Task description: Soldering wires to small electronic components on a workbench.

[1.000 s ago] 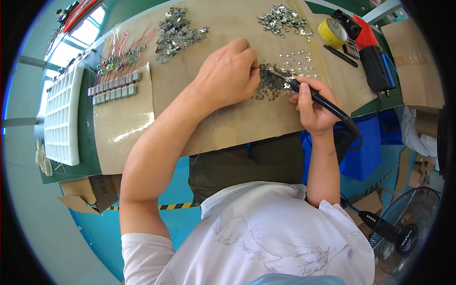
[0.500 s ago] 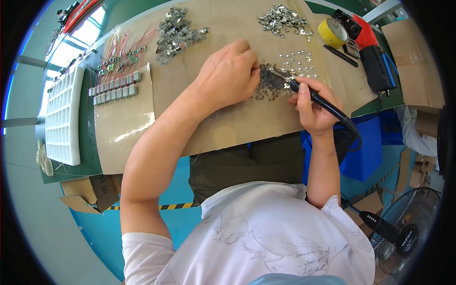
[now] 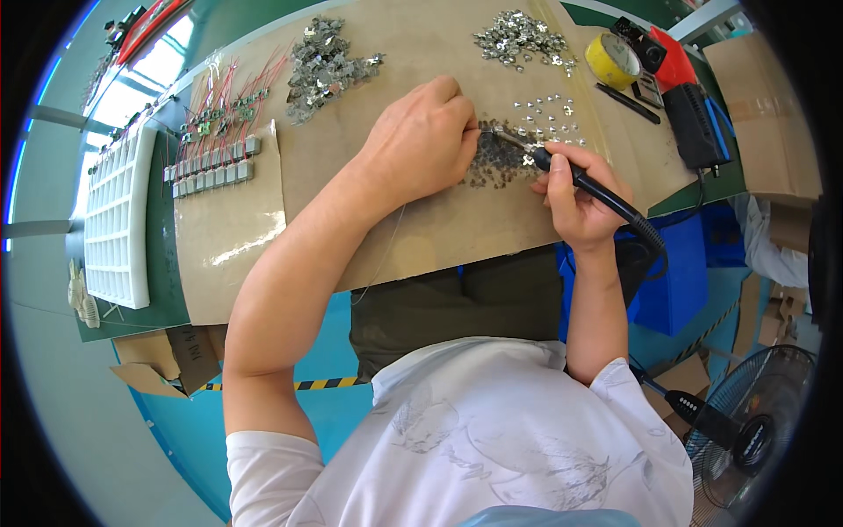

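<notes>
My right hand (image 3: 587, 198) grips a black soldering iron (image 3: 612, 204) like a pen, its metal tip pointing left and away over a dark scorched patch (image 3: 493, 167) on the brown work sheet. Close to the tip, my left hand (image 3: 420, 140) is closed, its fingertips pinched together at the patch's left edge. A thin solder wire (image 3: 387, 250) trails from under that hand down past the table's edge; the pinch itself is hidden. Small shiny metal pieces (image 3: 551, 116) lie in loose rows just beyond the iron.
Two heaps of small metal parts, a grey pile (image 3: 325, 66) and a shinier pile (image 3: 522, 39), lie farther back. Wired components (image 3: 211, 167) and a white gridded tray (image 3: 118, 220) stand left. At right are yellow tape (image 3: 613, 60), a black pen (image 3: 628, 103) and a black power unit (image 3: 694, 127).
The iron's tip has shifted slightly left and up, nearer the left fingertips. Both hands otherwise keep nearly the same place and grip.
</notes>
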Available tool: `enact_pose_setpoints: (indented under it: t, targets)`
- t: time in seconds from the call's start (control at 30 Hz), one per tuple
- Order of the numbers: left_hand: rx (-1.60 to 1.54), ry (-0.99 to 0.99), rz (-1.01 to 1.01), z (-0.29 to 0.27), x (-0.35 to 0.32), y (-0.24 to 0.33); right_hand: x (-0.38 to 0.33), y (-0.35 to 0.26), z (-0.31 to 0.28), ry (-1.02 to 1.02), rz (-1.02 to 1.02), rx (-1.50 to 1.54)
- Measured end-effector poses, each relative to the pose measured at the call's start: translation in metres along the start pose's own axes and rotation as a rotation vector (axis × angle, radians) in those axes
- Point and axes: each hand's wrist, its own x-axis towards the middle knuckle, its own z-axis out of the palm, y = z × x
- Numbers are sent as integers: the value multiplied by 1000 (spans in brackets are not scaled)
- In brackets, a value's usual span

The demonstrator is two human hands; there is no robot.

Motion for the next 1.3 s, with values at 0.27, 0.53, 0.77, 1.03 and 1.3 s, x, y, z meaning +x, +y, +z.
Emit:
enact_pose_setpoints:
  t: [0.27, 0.53, 0.77, 1.03, 1.3]
  targets:
    - [16, 0, 30, 1, -2, 0, -3, 3, -1, 0, 30, 9]
    - [10, -3, 19, 1, 0, -2, -3, 0, 0, 30, 51, 58]
    - [20, -13, 15, 1, -2, -1, -3, 4, 1, -8, 26, 26]
    - [-24, 21, -8, 1, -1, -1, -4, 3, 0, 18, 21, 51]
    - [-174, 11, -91, -5, 2, 2, -4, 8, -2, -14, -24, 32]
